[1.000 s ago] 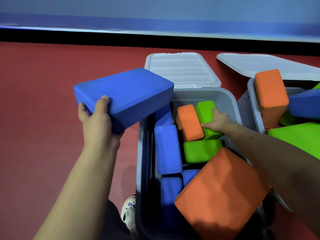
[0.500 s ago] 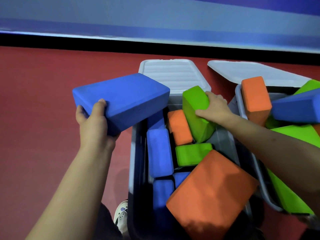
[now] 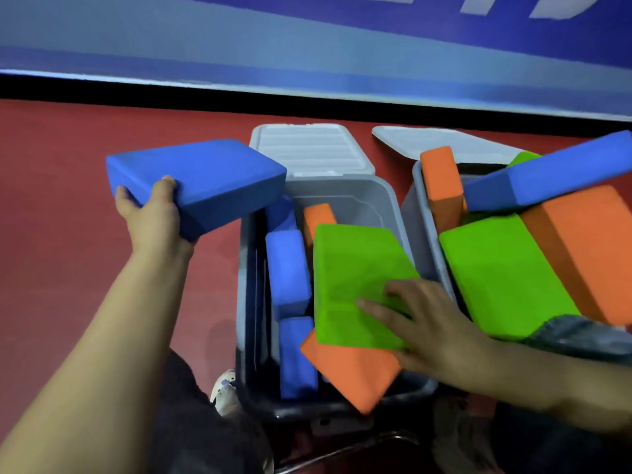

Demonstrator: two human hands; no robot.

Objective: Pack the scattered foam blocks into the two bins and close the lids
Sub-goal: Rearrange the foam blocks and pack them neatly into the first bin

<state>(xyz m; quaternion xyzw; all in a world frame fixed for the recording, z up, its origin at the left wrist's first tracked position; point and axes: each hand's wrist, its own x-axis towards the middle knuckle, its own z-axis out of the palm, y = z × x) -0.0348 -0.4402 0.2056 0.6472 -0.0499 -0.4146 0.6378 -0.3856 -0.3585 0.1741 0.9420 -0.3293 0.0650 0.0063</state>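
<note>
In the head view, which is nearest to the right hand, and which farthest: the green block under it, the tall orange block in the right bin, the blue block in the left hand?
From the right hand:
1. Green block, touching, under the fingers in the left bin.
2. Tall orange block, beyond it, at the right bin's far corner.
3. Blue block, far across, in the left hand's grip.

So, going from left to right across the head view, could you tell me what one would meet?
Left hand gripping the large blue block → left bin → right hand resting flat on a green block → right bin heaped with blocks.
</note>
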